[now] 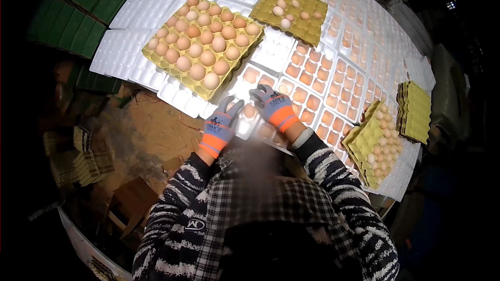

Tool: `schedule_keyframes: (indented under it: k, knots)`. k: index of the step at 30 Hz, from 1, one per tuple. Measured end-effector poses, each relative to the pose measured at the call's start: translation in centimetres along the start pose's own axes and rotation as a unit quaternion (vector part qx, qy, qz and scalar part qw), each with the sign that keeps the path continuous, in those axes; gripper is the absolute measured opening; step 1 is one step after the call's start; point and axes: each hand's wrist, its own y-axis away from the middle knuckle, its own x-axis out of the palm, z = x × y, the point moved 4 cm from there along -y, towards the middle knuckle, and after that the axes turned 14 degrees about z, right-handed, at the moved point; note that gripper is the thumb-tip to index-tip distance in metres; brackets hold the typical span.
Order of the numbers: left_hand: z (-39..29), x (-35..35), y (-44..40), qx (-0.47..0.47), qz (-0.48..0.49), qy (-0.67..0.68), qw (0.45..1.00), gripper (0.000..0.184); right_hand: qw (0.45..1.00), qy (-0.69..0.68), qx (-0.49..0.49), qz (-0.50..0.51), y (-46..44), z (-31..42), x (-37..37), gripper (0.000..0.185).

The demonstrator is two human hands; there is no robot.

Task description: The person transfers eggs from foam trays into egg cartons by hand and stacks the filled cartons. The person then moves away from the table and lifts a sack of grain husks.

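Note:
Both hands wear grey and orange gloves over a white plastic tray [241, 128] near the front edge. My left hand [221, 119] has its fingers apart beside an egg [249, 111] lying in that tray, and nothing shows in it. My right hand [272, 104] bends its fingers down over the tray's cells, near another egg [266, 81]; whether it holds anything is hidden. Just beyond my left hand, a yellow pulp tray [209, 95] full of brown eggs rests on the white trays.
A yellow tray [264, 1] with several eggs lies at the back. At the right stand a tilted yellow tray of eggs [383, 151] and a stack of yellow trays [414, 112]. White trays of eggs [344, 88] cover the middle. Green stacks [65, 21] are at the upper left.

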Motion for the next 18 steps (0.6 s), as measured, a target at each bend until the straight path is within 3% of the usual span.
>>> schedule_keyframes:
  k: [2, 3, 5, 6, 9, 12, 14, 16, 18]
  knots:
    - [1.3, 1.6, -2.5, -0.025, 0.019, -0.022, 0.999, 0.057, 0.999, 0.019, 0.002, 0.027, -0.8, -1.1, 0.6, 0.041]
    - [1.2, 1.3, -2.8, -0.021, 0.008, 0.018, 1.000, 0.057, 0.999, -0.030, 0.021, 0.001, 0.1, 0.0, -0.4, 0.039]
    - [0.5, 0.0, -3.4, -0.012, -0.011, 0.099, 0.995, 0.055, 0.984, -0.170, -0.031, -0.048, 0.8, 1.5, -0.8, 0.036]
    - [0.0, -0.6, -3.1, 0.021, -0.046, 0.185, 0.981, 0.052, 0.966, -0.243, -0.054, -0.073, 1.6, 2.3, -0.2, 0.034]
    - [0.1, -1.3, -4.6, 0.117, -0.140, 0.186, 0.965, 0.045, 0.916, -0.371, -0.091, -0.126, 2.1, 3.6, 5.5, 0.039]
    - [-1.0, -0.9, -6.7, 0.184, -0.123, 0.141, 0.965, 0.052, 0.900, -0.382, -0.162, -0.136, 1.0, 1.8, 10.2, 0.047]
    - [-0.2, 0.6, -9.2, 0.216, -0.123, 0.077, 0.966, 0.045, 0.931, -0.332, -0.085, -0.128, 2.3, 1.8, 9.1, 0.049]
    - [-0.2, 1.6, -10.0, 0.199, -0.034, -0.049, 0.978, 0.048, 0.879, -0.443, -0.046, -0.172, 4.0, -0.1, 8.5, 0.050]
    - [0.0, 2.5, -10.7, 0.194, 0.037, -0.178, 0.964, 0.051, 0.870, -0.436, -0.047, -0.225, 7.3, -1.7, 4.5, 0.050]
